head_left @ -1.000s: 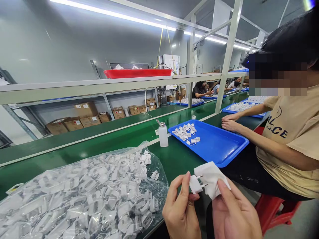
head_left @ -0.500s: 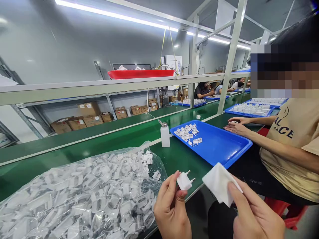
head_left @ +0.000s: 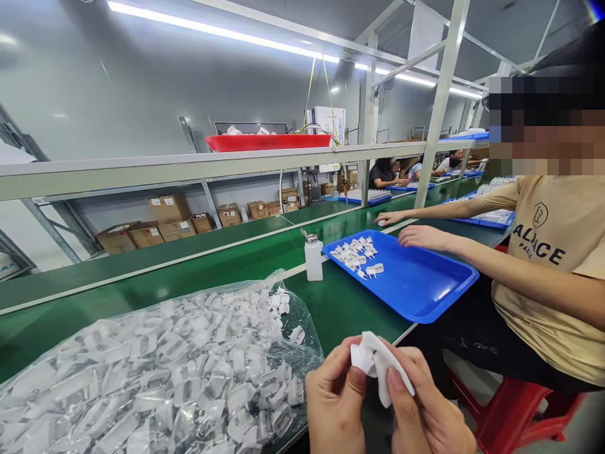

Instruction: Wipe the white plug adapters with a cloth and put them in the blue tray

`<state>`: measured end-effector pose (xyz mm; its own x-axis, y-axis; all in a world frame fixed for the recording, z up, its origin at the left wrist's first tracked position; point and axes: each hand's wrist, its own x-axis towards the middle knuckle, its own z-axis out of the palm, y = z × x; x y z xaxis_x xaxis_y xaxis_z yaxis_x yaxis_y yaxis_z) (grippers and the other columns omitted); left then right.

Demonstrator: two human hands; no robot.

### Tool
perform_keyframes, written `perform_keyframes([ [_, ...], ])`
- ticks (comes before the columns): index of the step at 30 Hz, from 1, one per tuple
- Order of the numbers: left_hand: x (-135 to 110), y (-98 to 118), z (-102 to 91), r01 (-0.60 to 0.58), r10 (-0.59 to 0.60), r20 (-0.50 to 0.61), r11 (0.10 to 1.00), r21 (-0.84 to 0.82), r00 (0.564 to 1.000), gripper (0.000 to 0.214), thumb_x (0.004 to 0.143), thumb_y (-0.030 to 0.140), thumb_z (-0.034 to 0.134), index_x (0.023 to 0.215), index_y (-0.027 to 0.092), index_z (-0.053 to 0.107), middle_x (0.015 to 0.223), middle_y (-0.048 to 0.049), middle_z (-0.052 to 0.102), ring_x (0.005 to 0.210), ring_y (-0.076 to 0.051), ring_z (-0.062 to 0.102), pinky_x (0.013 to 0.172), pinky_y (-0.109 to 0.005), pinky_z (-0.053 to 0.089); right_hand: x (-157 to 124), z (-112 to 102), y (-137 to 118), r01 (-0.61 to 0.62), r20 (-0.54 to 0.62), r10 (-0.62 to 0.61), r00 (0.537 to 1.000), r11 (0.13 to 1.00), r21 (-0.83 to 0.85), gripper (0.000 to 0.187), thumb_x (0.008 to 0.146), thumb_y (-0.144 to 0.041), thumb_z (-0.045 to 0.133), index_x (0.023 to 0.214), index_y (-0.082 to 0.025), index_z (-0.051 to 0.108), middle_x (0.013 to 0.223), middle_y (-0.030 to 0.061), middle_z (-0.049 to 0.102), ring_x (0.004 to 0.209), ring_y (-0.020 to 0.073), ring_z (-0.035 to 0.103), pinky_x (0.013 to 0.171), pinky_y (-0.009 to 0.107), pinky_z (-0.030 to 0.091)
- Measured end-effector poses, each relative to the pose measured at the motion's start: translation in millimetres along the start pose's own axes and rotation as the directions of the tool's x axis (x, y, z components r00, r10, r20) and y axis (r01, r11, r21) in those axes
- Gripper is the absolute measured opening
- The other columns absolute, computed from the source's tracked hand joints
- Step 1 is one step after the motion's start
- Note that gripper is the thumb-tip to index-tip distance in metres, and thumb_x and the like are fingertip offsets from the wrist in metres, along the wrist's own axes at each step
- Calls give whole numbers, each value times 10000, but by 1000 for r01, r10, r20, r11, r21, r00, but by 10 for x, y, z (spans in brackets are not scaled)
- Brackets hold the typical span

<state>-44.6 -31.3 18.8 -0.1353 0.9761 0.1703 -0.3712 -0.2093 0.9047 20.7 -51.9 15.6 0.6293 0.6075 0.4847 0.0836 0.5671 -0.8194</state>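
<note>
Head view: 2 hands (head_left: 378,397) pinch 1 white cloth (head_left: 390,372) around 1 white power adapter (head_left: 362,358).

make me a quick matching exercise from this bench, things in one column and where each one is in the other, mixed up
Things:
1 red tray
2 blue tray
3 clear plastic bag of white adapters
4 white cloth

Places:
a between the left hand and right hand
b on the shelf above the bench
c on the green bench, right of the white dispenser bottle
d on the bench, just left of the left hand

Pairs: 1b, 2c, 3d, 4a
</note>
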Motion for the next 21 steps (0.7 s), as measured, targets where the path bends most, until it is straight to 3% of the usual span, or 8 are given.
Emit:
perform_keyframes([
  [5,53,-38,-28,117,-111,61,988,-100,992,443,710,525,864,1000,191,844,840,-90,809,788,-205,710,721,-231,547,75,-51,69,-17,159,30,987,997,-79,280,954,-386,598,1100,-267,805,944,23,695,623,104,598,537,212,445],
  [8,94,-97,-25,203,-188,92,960,-194,978,404,725,463,872,985,155,842,867,-112,806,813,-214,723,738,-243,563,185,-130,190,-149,246,164,955,986,-79,344,917,-459,631,1093,-221,807,994,59,753,770,176,701,625,221,530],
  [10,121,-156,-12,271,-254,102,931,-242,962,375,734,425,874,957,126,840,928,-136,807,857,-223,732,787,-258,579,230,-168,304,-285,213,292,932,956,-61,410,893,-497,655,1111,-180,795,1022,92,781,887,242,735,715,268,578],
  [12,142,-214,7,321,-314,71,908,-268,947,357,726,406,882,918,108,838,975,-151,805,892,-221,732,838,-266,584,237,-183,397,-355,60,361,931,931,-86,454,871,-515,684,1132,-157,782,1029,107,791,926,270,742,766,303,589],
  [14,156,-252,29,339,-343,33,899,-278,939,338,711,392,895,877,104,837,969,-150,806,883,-209,731,859,-266,586,219,-178,431,-289,-65,282,957,945,-156,427,875,-497,690,1137,-172,781,1045,93,784,914,248,733,766,284,571],
  [16,168,-268,48,334,-338,34,898,-286,940,334,713,383,896,896,111,838,944,-144,807,873,-211,737,861,-275,589,205,-168,413,-124,37,131,991,979,-159,349,908,-442,657,1129,-208,792,1055,73,763,909,224,713,729,265,543],
  [19,188,-285,60,334,-336,50,889,-315,941,333,715,364,896,941,126,839,957,-143,807,901,-229,746,866,-296,596,241,-193,398,59,295,-35,955,996,-71,301,953,-370,588,1122,-243,801,1050,72,739,931,227,689,710,283,521],
  [21,200,-316,56,340,-359,3,883,-323,934,327,683,353,920,897,119,839,961,-140,807,884,-212,745,869,-286,600,307,-256,466,81,227,-32,973,974,-212,310,959,-386,581,1115,-235,802,1045,70,738,928,222,685,755,290,510],
])
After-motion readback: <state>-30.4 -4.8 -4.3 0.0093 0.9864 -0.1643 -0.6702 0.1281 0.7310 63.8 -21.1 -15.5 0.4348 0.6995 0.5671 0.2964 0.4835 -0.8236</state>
